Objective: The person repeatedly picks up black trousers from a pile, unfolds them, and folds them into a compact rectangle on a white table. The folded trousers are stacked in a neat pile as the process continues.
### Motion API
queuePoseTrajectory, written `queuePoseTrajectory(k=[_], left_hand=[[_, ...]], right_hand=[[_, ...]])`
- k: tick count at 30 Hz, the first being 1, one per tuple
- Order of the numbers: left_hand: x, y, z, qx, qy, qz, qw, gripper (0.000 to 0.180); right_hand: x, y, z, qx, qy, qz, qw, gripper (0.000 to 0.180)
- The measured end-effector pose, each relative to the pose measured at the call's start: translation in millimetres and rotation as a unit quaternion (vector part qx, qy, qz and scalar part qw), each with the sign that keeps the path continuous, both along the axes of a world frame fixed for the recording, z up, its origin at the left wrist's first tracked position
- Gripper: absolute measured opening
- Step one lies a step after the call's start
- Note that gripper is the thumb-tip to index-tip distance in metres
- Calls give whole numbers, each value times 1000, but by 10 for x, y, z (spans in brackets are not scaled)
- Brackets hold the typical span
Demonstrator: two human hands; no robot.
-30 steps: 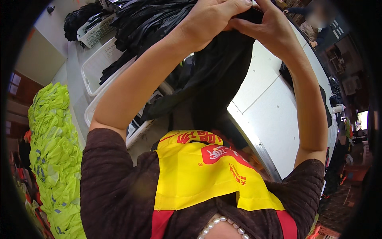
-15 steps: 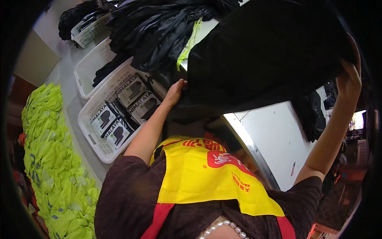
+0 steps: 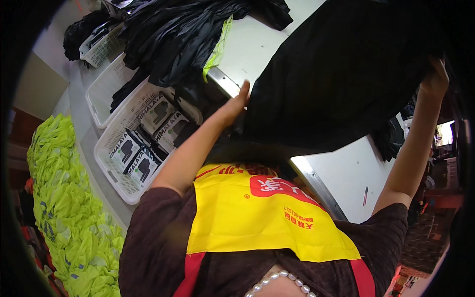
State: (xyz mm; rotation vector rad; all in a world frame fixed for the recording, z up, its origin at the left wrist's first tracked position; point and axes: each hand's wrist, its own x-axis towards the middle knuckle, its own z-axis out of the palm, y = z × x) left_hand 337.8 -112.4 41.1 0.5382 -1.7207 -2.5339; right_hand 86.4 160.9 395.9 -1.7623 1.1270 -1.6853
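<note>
A large sheet of black cloth (image 3: 326, 84) is spread between my two hands and hangs over the white table. At its left edge, my left hand (image 3: 233, 106) holds the cloth with the thumb raised; the other fingers are mostly hidden by it. Farther up on the right, my right hand (image 3: 436, 81) is closed on the cloth's far right edge, its fingers partly lost in shadow. The cloth's lower side sags in front of my yellow apron (image 3: 222, 213). Whether it is a garment or a bag, I cannot tell.
A white table (image 3: 341, 173) with a metal edge lies under the cloth, a pen (image 3: 365, 196) on it. Black garments (image 3: 173, 44) with a lime strip (image 3: 217, 49) heap at the back left. White baskets (image 3: 116, 185) hold printed packets; a lime-yellow pile (image 3: 69, 198) lies far left.
The black cloth has shifted right and toward me, baring more of the table behind it. My left hand has moved right and its thumb has lifted; my right hand is slightly lower.
</note>
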Motion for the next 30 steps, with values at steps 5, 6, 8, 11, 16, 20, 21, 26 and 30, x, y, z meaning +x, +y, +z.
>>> queuePoseTrajectory(k=[5,6,8,11,16,20,21,26,30], left_hand=[[-133,659,-409,6,11,69,998,64],[-183,656,-504,29,-20,80,996,58],[-73,446,-1078,-193,44,173,965,52],[24,648,-1107,34,-37,239,970,51],[242,877,-986,109,-76,137,982,53],[437,1054,-859,120,-89,127,981,54],[407,1069,-820,115,-85,135,980,55],[-215,838,-568,69,-45,157,984,57],[-550,767,-380,52,-30,143,988,59]], right_hand=[[-59,-38,-145,13,-55,46,997,54],[129,-138,-201,-2,-76,-10,997,55],[685,-743,-441,-70,-89,-171,979,58],[799,-966,-519,-39,0,-140,989,55],[944,-786,-528,-77,27,-122,989,42],[785,-851,-590,-128,-3,-97,987,42],[787,-845,-595,-124,-24,-81,989,42],[817,-787,-539,-77,-122,28,989,42],[756,-730,-530,-95,-115,56,987,42]])
